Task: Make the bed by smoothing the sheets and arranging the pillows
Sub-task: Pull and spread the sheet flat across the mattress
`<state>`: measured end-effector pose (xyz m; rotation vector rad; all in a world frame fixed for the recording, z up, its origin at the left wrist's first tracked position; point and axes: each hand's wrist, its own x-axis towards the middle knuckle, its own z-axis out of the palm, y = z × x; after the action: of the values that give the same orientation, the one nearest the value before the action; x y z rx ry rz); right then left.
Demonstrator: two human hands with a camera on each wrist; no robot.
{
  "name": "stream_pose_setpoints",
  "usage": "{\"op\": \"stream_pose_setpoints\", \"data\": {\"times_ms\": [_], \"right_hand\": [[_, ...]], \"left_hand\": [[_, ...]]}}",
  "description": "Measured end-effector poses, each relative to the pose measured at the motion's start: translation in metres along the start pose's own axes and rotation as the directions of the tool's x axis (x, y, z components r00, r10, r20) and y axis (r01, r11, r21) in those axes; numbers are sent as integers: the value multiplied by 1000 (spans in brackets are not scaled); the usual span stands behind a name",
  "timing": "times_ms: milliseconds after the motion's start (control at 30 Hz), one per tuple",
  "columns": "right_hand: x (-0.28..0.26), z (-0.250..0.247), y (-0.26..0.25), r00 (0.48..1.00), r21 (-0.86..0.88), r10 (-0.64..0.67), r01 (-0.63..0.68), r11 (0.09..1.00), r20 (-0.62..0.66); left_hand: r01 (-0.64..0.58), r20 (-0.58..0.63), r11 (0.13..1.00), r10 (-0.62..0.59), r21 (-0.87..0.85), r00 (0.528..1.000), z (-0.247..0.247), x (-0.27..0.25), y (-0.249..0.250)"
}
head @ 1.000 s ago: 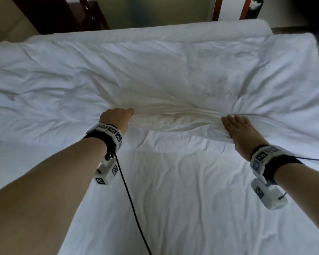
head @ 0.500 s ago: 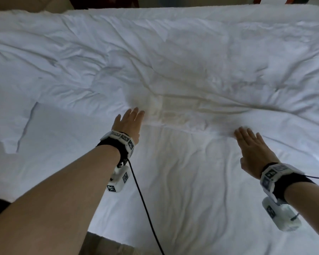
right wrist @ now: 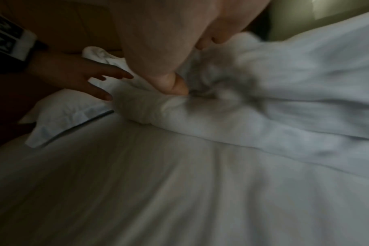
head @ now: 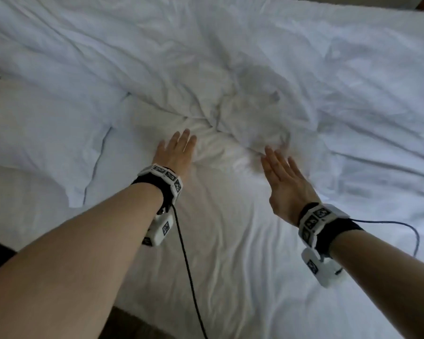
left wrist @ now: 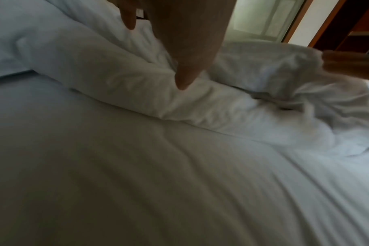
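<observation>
A rumpled white duvet covers the far part of the bed, its near edge bunched into a thick fold in the middle. The flat white sheet lies bare in front of it. My left hand is flat with straight fingers at the fold's left end. My right hand is flat too, its fingers stretched out at the fold's right side. In the left wrist view the thumb touches the fold. A white pillow lies at the left.
The bed's near edge and dark floor show at the bottom left. Black cables hang from both wrist cameras over the sheet. A wooden door frame stands beyond the bed in the left wrist view.
Both hands let go of the duvet edge and opened flat. They moved closer together at the bunched fold, and the view shifted left so the pillow shows.
</observation>
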<state>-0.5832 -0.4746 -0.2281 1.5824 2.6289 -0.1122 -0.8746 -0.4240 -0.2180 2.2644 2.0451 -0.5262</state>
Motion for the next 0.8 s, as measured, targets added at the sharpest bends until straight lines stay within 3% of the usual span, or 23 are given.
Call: {"op": "stream_pose_setpoints", "data": {"times_ms": [100,200,400,567,667,800], "right_hand": [[61,-6,-51,1000,-58,19,-20,998,-17],[107,-16,-68,995,-161,97,-96,982,-2],[157,-18,-52,948,-141,313,-302,943,59],[181,8,-26,865,-3,458,-468,884,203],[195,33,-17,845,26,443,-472,881,298],[212,59,-1,832,89,374,-444,891,409]], "left_hand": [[-24,-23,998,25,66,999,8,20,-57],[-50,-69,995,56,81,996,9,46,-91],[-118,-165,987,135,111,977,-1,105,-100],[-151,-149,983,165,103,975,-6,151,-102],[-157,-119,979,173,130,978,1,175,-108],[-94,-14,994,95,63,995,23,211,-120]]}}
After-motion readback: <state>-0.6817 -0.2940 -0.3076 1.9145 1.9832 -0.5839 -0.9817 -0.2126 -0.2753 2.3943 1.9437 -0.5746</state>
